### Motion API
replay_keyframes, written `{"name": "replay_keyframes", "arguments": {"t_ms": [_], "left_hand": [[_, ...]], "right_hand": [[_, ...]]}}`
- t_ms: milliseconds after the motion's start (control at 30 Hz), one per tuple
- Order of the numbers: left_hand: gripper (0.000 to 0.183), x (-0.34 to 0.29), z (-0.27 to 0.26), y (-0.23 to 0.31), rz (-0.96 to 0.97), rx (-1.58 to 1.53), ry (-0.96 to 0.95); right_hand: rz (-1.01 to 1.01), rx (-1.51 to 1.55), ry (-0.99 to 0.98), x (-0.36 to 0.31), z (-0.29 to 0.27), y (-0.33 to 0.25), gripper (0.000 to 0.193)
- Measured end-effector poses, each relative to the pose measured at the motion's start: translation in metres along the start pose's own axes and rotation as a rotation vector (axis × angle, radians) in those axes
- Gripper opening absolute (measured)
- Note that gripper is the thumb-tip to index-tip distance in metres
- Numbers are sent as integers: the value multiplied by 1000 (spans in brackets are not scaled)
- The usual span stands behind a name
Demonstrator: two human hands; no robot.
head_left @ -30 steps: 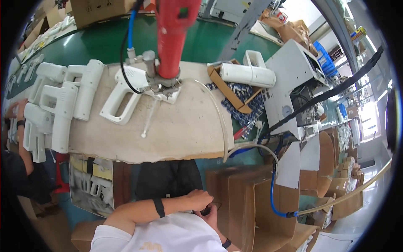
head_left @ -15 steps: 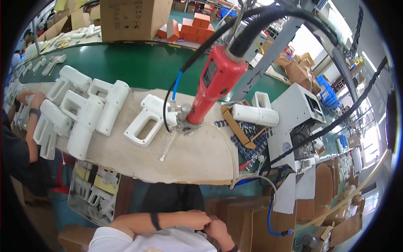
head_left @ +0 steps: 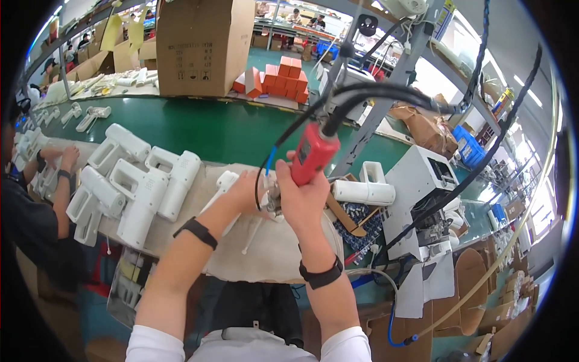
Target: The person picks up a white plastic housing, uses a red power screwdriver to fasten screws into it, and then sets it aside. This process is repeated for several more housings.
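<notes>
head view: the padded bench point(head_left: 283, 265) ends just before the person's body, with green belt point(head_left: 229, 130) open beyond it; white housings point(head_left: 142, 193) crowd the left, a grey machine point(head_left: 422, 181) the right. half a second ago both hands were down at the lap and the red driver point(head_left: 312, 154) hung alone; now the right hand point(head_left: 304, 196) is wrapped shut around it, and the left hand point(head_left: 247, 190) presses closed on a white housing point(head_left: 226, 181) under its tip.
</notes>
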State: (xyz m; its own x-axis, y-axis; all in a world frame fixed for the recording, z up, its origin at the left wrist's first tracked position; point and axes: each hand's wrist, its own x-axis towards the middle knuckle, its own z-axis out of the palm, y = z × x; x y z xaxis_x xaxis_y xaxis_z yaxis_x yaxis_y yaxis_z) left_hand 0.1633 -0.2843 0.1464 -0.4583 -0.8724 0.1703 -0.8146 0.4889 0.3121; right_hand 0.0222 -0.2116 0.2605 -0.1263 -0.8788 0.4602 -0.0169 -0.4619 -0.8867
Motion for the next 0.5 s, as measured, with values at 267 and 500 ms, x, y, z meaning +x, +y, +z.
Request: {"name": "replay_keyframes", "arguments": {"t_ms": [267, 500], "left_hand": [[71, 11, 23, 40, -17, 111, -284], [53, 8, 17, 58, -121, 22, -323]], "right_hand": [[-148, 2, 204, 9, -54, 0, 16], [-137, 83, 220, 34, -40, 24, 13]]}}
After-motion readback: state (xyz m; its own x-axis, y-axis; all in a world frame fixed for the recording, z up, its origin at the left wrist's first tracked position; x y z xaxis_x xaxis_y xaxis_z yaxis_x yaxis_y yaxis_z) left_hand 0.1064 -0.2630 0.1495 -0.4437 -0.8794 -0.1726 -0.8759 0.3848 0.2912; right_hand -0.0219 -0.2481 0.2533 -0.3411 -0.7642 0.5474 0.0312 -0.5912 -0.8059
